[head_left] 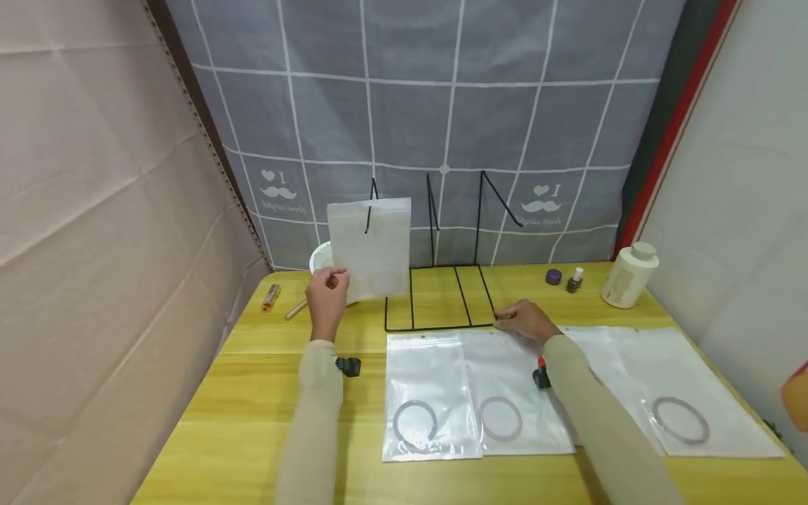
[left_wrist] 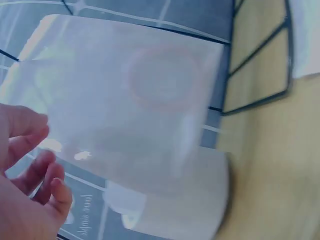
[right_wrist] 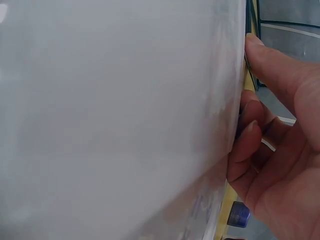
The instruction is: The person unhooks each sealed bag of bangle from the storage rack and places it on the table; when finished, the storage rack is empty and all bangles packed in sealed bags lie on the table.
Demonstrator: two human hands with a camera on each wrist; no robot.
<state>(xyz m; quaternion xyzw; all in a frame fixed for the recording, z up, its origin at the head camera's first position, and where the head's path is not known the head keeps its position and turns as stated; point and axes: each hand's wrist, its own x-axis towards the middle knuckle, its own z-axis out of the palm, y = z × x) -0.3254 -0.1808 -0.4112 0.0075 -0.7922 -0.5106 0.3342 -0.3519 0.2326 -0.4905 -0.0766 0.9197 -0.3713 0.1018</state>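
Left hand (head_left: 327, 293) pinches the lower left corner of a frosted plastic bag (head_left: 371, 247), thumb and fingers (left_wrist: 30, 131) closed on its edge, bag upright at 11 o'clock of the tabletop (head_left: 252, 407), up against the leftmost hook of the black wire rack (head_left: 442, 294). A faint ring (left_wrist: 162, 75) shows through the bag in the left wrist view. A white cup (head_left: 320, 258) sits just behind the bag. Right hand (head_left: 525, 320) rests at 12 o'clock, at the rack's front right corner and on the top edge of a flat bag (head_left: 514, 393) lying on the tabletop; fingers curled against that bag's edge (right_wrist: 252, 140), thumb on top, looks like a pinch on the bag. Three more bagged rings lie flat: one at 6 o'clock (head_left: 428, 396), the one under the right hand, and one at 3 o'clock (head_left: 684, 393). White bottle (head_left: 628, 275), small dark bottle (head_left: 574, 280) and purple cap (head_left: 553, 277) at 1 o'clock. A lighter (head_left: 271, 297) and a wooden stick (head_left: 295, 309) at 10 o'clock. Checked grey cloth (head_left: 442, 105) hangs behind.
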